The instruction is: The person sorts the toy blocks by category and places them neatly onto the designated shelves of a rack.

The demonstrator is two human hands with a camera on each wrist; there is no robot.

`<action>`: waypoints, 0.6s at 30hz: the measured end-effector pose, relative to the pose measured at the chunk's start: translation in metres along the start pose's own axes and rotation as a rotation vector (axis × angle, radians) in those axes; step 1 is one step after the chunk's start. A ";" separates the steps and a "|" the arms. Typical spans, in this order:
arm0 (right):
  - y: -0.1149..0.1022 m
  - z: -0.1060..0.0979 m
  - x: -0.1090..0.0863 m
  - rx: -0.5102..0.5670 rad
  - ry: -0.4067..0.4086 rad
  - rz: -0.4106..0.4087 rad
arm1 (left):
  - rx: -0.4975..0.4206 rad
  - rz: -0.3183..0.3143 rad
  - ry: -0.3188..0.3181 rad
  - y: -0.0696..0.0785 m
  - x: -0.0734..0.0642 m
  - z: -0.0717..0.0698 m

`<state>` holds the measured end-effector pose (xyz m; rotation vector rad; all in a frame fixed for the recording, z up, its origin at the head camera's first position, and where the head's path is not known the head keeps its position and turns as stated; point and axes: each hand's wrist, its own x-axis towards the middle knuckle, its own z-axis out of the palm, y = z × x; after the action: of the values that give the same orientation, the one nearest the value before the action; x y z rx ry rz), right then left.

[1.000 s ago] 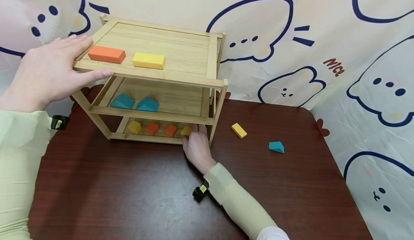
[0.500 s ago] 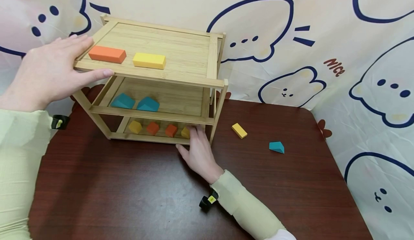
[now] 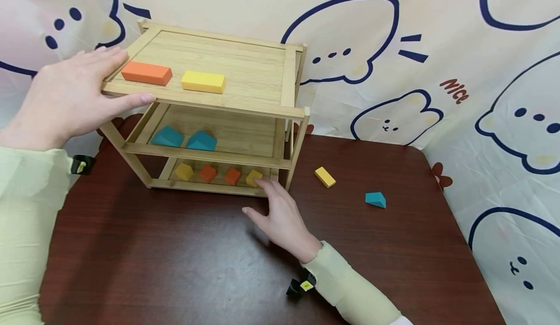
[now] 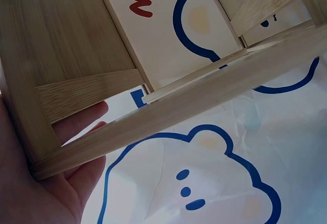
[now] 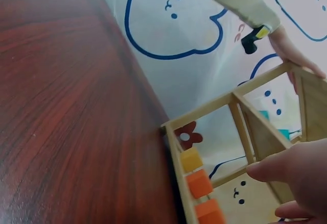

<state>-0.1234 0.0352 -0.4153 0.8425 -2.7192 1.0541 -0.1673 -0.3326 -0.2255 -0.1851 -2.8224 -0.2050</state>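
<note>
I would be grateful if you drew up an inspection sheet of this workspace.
Surface: dark brown, glossy table.
Job's things: three-tier wooden shelf with orange block and yellow block on top, two blue blocks mid-tier, two yellow cubes and two orange cubes at the bottom; loose yellow block and loose blue block on the table beside it.
Clutter: nothing seen.
Hands: left hand on the shelf's top front-left corner; right hand holding nothing, fingertips by the rightmost yellow cube, contact unclear.
Cables: nothing seen.
Surroundings: cartoon-printed cloth behind and at right.
</note>
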 end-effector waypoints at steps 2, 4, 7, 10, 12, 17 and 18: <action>0.000 -0.005 -0.003 0.018 0.008 -0.014 | 0.003 0.001 -0.001 0.000 0.000 0.000; 0.000 -0.010 -0.006 0.036 0.017 -0.025 | 0.003 0.003 0.001 0.000 0.000 0.000; -0.002 -0.019 -0.010 0.062 0.031 -0.041 | 0.003 0.001 -0.003 0.000 0.000 0.000; -0.004 -0.027 -0.014 0.089 0.047 -0.046 | 0.002 -0.002 -0.004 0.000 -0.001 0.000; -0.005 -0.033 -0.016 0.104 0.063 -0.051 | 0.000 -0.004 -0.007 0.000 -0.001 0.000; -0.005 -0.047 -0.020 0.135 0.122 -0.081 | -0.003 -0.006 -0.003 0.001 -0.001 0.000; -0.004 -0.051 -0.021 0.140 0.137 -0.088 | -0.002 -0.003 0.000 0.001 -0.001 0.000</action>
<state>-0.1086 0.0749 -0.3805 0.8666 -2.4967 1.2459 -0.1664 -0.3321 -0.2258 -0.1815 -2.8232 -0.2092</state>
